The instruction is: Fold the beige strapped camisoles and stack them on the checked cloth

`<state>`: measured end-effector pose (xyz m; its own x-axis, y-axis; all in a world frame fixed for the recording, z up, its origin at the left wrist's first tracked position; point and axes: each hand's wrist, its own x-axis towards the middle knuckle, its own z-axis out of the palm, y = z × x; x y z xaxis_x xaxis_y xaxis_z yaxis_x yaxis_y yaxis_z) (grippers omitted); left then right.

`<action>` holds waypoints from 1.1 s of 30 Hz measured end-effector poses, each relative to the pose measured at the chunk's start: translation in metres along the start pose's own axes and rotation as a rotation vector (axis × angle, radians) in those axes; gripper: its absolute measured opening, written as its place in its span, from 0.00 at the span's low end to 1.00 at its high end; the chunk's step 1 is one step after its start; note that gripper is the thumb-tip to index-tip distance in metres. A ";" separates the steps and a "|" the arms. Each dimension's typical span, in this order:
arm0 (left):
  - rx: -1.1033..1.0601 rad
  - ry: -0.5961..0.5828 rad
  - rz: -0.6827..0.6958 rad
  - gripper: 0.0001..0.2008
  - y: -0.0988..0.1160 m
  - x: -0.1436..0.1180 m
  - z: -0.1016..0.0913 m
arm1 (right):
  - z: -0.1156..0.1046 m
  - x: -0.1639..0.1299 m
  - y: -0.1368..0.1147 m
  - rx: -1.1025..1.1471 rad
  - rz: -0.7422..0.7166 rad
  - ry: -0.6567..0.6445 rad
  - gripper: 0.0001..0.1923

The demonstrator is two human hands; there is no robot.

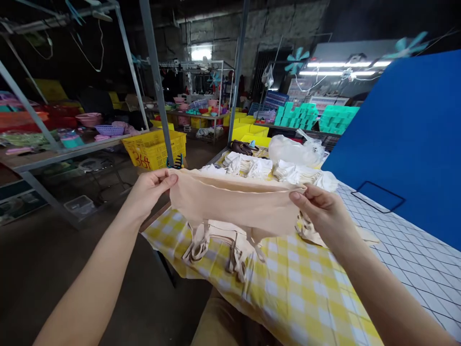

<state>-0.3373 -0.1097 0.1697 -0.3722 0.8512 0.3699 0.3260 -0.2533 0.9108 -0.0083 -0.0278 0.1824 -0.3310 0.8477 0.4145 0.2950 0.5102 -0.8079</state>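
Note:
A beige stretch garment (234,202) is pulled taut between my two hands above the table. My left hand (149,190) pinches its left edge and my right hand (320,209) pinches its right edge. Thin beige straps (201,245) hang from the garment's lower edge and rest on the yellow-and-white checked tablecloth (288,283). Behind the garment lie piles of white folded cloth pieces (252,166). A patterned piece (306,230) lies under my right hand.
A blue board (406,139) stands at the right on a white grid-pattern surface (403,240). A clear plastic bag (291,149) lies behind the white piles. Yellow crates (154,146), metal shelving (54,144) and teal boxes (317,117) fill the room.

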 end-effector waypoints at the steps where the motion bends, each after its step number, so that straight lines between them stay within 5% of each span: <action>1: -0.013 0.009 0.010 0.16 0.003 0.001 0.002 | -0.001 0.001 -0.002 0.004 -0.007 0.016 0.23; 12: -0.100 -0.019 0.002 0.13 0.011 0.011 0.015 | -0.004 0.004 0.007 0.020 -0.030 0.044 0.22; 19: -0.055 -0.007 -0.014 0.14 0.011 -0.005 0.002 | -0.007 -0.016 -0.007 0.031 -0.017 -0.028 0.23; 24: -0.103 -0.103 -0.153 0.17 0.012 -0.013 -0.015 | -0.008 -0.034 -0.015 0.169 0.084 -0.142 0.20; 30: 0.065 -0.271 -0.359 0.20 -0.043 0.011 0.003 | 0.023 -0.017 0.037 0.260 0.284 -0.252 0.17; 33: 0.486 -0.352 -0.329 0.15 -0.093 0.030 0.036 | 0.054 -0.002 0.093 -0.011 0.370 -0.241 0.15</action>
<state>-0.3476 -0.0441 0.0895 -0.2409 0.9681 -0.0688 0.6282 0.2096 0.7493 -0.0291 0.0103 0.0839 -0.4006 0.9162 -0.0124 0.4417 0.1813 -0.8787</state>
